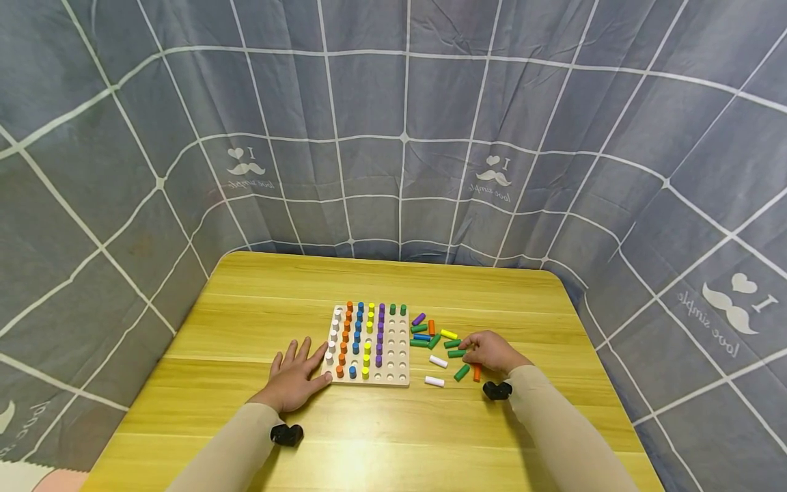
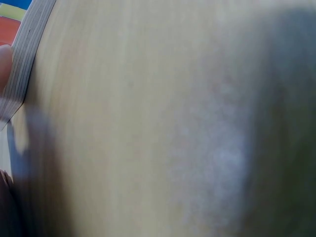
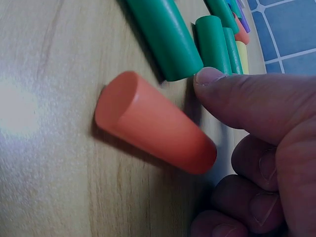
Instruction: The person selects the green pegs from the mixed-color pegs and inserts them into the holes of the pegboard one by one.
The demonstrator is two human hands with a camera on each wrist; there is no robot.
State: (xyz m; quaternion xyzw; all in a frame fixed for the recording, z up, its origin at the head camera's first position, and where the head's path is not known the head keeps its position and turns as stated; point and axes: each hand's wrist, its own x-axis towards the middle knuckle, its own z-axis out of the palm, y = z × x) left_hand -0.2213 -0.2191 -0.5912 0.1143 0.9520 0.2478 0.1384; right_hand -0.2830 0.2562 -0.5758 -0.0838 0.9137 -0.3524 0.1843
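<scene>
My left hand (image 1: pixel 292 383) lies with spread fingers on the table, thumb at the near left corner of a wooden pegboard (image 1: pixel 393 380). White, orange, blue, yellow and purple pegs stand in rows on it, with two green pegs (image 1: pixel 397 309) at the far right corner. My right hand (image 1: pixel 492 352) is over the loose pegs, its thumb tip right at the end of a green peg (image 3: pixel 212 44) lying on the table. The index finger is hidden in the right wrist view; I cannot tell whether it grips that peg. An orange peg (image 3: pixel 155 126) lies beside the curled fingers.
Loose green, blue, purple, yellow and orange pegs lie right of the board, with a yellow peg (image 1: pixel 449 334) near the far side. Two white pegs (image 1: pixel 434 381) lie nearer. A grey grid-patterned curtain (image 1: pixel 369 164) surrounds the wooden table (image 1: pixel 369 437) at the back and sides.
</scene>
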